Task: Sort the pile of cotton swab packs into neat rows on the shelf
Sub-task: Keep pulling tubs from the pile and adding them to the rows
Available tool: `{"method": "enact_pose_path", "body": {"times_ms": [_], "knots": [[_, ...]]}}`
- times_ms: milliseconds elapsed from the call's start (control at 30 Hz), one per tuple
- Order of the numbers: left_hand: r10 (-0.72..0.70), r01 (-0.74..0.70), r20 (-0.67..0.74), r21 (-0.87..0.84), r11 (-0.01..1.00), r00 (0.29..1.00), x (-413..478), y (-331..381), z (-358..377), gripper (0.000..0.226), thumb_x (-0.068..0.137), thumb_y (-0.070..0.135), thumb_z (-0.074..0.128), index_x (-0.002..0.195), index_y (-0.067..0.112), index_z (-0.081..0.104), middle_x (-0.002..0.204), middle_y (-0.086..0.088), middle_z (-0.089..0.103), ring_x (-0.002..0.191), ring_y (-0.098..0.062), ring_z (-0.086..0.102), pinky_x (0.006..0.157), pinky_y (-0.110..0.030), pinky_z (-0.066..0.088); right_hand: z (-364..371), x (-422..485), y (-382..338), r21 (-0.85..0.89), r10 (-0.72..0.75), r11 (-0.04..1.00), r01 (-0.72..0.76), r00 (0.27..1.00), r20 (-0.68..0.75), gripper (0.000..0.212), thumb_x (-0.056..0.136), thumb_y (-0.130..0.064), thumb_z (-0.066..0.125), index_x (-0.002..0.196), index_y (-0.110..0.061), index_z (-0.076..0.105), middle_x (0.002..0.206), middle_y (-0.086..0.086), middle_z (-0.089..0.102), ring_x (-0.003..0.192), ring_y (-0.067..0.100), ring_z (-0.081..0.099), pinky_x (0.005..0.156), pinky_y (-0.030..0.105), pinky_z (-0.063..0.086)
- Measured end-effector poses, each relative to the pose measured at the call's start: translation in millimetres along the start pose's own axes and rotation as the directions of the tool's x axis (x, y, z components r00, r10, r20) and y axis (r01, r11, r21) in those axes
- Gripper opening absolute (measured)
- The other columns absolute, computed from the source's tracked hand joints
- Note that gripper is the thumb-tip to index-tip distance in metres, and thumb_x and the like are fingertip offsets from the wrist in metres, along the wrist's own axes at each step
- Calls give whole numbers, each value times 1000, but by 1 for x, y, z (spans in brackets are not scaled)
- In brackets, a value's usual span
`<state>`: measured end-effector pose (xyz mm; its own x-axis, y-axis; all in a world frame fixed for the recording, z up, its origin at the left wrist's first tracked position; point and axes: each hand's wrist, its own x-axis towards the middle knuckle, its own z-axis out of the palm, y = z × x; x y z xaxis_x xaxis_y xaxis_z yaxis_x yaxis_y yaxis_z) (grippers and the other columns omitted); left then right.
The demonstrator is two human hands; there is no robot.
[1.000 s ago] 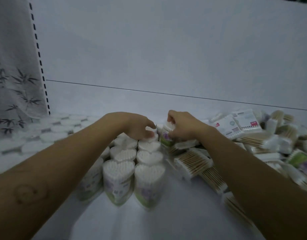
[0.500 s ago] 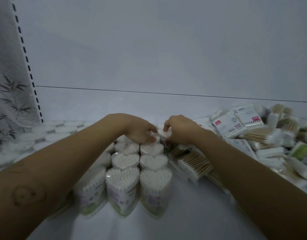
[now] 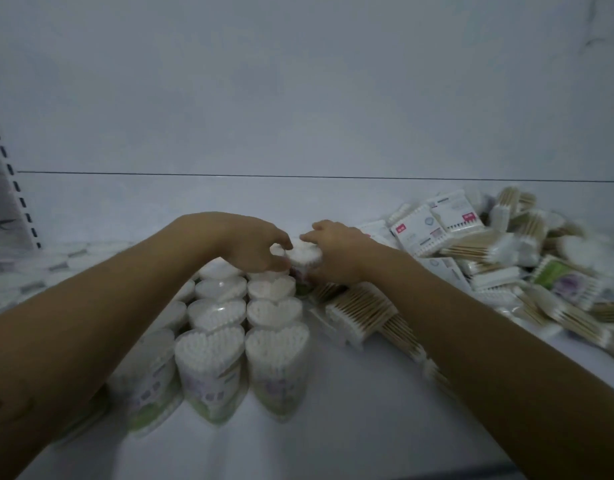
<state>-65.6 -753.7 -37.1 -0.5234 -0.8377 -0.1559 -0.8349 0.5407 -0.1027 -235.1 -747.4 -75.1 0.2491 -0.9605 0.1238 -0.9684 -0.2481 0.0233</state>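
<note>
At the centre of the frame both hands met over one heart-shaped pack of cotton swabs. It stood upright at the far end of the right-hand row of the heart-shaped rows, touching the pack in front of it. The left hand had its grip closed on the pack's left side, fingers curled down against it. The right hand had its grip closed over the right side, fingertips hooked on the white top.

Half a second before, the fingers of both hands had hidden that pack almost wholly. Now its heart-shaped top of white swab tips showed plainly between them, and the hands sat a little farther apart.

The view had also swung to the right. The slotted upright lay at the far left edge, and more of the loose pile of flat packs showed at right centre, tumbled at all angles on the shelf. The sorted rows ran from the lower centre back toward the hands. Blurred round packs lay at the left edge.
</note>
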Motion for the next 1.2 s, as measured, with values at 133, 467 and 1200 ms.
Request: {"method": "enact_pose_path", "body": {"times_ms": [133, 467, 1200], "knots": [[22, -22, -124, 0, 1000, 992, -1, 23, -11, 51, 99, 47, 43, 146, 29, 36, 150, 0, 41, 133, -21, 41, 109, -35, 32, -20, -30, 16, -20, 7, 1000, -10, 992, -125, 77, 88, -49, 61, 151, -21, 28, 157, 8, 27, 143, 25, 26, 118, 40, 20], [124, -145, -456, -10, 989, 881, 8, 157, -20, 50, 94, 48, 49, 141, 31, 43, 143, 5, 48, 129, -17, 44, 101, -37, 41, -46, -146, 111, 56, 138, 990, -128, 949, -283, 75, 88, -47, 62, 152, -27, 28, 163, 4, 7, 149, 17, 5, 119, 33, 2], [51, -187, -571, -183, 965, 819, 60, 358, 27, 43, 89, 47, 50, 127, 28, 53, 127, 0, 59, 115, -24, 54, 95, -42, 44, 18, -221, 282, 178, 494, 870, -460, 808, -322, 45, 80, -49, 65, 108, -14, 60, 107, 8, 64, 100, 29, 59, 88, 37, 44]]}}
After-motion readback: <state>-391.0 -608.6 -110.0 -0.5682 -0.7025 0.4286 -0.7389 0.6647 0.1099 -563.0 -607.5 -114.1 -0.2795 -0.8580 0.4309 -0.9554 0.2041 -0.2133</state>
